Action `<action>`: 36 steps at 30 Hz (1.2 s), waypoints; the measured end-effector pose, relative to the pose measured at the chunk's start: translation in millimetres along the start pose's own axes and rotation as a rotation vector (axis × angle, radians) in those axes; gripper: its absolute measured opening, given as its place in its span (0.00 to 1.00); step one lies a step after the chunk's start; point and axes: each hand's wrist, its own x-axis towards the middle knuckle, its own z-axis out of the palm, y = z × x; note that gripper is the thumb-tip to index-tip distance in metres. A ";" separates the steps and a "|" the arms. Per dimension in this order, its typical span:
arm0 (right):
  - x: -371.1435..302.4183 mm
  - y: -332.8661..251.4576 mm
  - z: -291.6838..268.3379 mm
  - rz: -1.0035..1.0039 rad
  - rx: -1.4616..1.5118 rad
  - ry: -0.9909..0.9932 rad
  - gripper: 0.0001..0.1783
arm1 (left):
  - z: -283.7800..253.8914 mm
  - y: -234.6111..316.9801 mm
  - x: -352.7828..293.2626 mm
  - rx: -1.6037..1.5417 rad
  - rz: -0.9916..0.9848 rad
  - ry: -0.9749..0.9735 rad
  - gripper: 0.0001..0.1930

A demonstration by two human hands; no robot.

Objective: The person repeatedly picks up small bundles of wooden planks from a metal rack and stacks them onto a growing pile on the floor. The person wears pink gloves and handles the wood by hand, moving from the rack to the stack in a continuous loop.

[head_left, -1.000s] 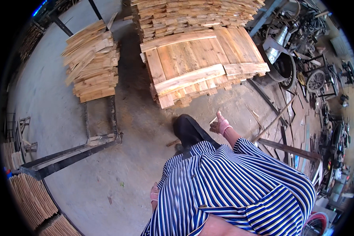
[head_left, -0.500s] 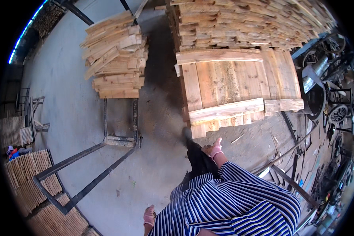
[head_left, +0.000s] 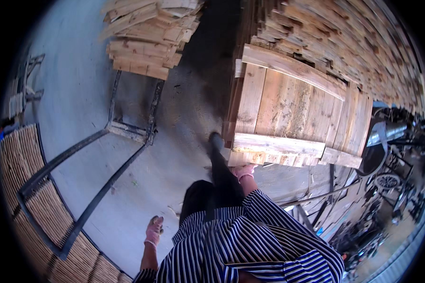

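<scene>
My right hand [head_left: 243, 171], in a pink work glove, is at the near left corner of a stack of wooden boards [head_left: 288, 106]. Its fingers extend along the underside of the near edge; whether they touch the wood I cannot tell. Two cleat boards lie across the top layer, a pale near one [head_left: 278, 144] and a far one [head_left: 293, 70]. Down at my left side hangs my left hand [head_left: 154, 229], also gloved in pink. Nothing is in it, and its fingers are loosely bent and apart.
A dark metal frame [head_left: 113, 177] stands on the floor to the left, with a pile of loose boards [head_left: 144, 59] at its far end. Slatted wood stacks [head_left: 47, 203] line the lower left. Scrap and a spoked wheel [head_left: 388, 181] lie at the right. Tall board stacks [head_left: 344, 42] rise behind.
I have stepped forward and the view has turned. My right hand has come up to the near edge of the board stack. My left hand has swung forward, still holding nothing.
</scene>
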 end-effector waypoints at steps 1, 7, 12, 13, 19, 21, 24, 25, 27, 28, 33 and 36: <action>-12.4 -1.5 5.6 0.029 -0.022 0.048 0.53 | 7.1 3.7 3.0 -0.023 0.007 -0.003 0.29; 74.8 -31.7 -111.5 -0.376 -1.770 0.068 0.44 | 17.8 65.0 -10.6 0.070 0.014 -0.043 0.40; 10.1 -9.8 4.4 -0.097 -2.751 0.401 0.40 | 2.2 66.1 19.1 0.079 -0.069 -0.035 0.39; 1.3 -4.7 -0.3 -0.133 -2.743 0.396 0.41 | -11.3 63.3 22.6 0.065 -0.064 -0.017 0.42; -15.7 -14.7 6.1 0.345 -2.801 0.458 0.51 | 0.1 210.9 52.5 0.307 0.042 -0.151 0.44; -26.2 -14.0 -14.1 0.411 -2.638 0.497 0.53 | -5.4 264.0 64.7 0.276 0.137 -0.153 0.44; -26.5 -3.8 -58.6 0.207 -1.281 0.576 0.47 | -9.1 344.2 72.7 0.135 0.236 -0.193 0.45; -27.6 10.3 -55.9 0.228 -1.271 0.550 0.46 | -13.8 365.2 76.7 0.122 0.262 -0.187 0.45; -53.9 49.6 7.1 0.328 -1.902 0.324 0.36 | -28.2 380.4 94.9 0.089 0.305 -0.173 0.44; -56.0 65.7 48.9 0.278 -2.052 0.113 0.32 | -41.6 379.4 111.4 0.068 0.309 -0.168 0.43; -2.9 87.4 177.1 -1.029 -2.430 -0.709 0.25 | -40.5 440.5 129.8 0.095 0.257 -0.113 0.35; -24.1 119.4 347.1 -0.614 -2.062 -0.216 0.28 | -34.0 488.4 145.0 0.140 0.316 -0.127 0.38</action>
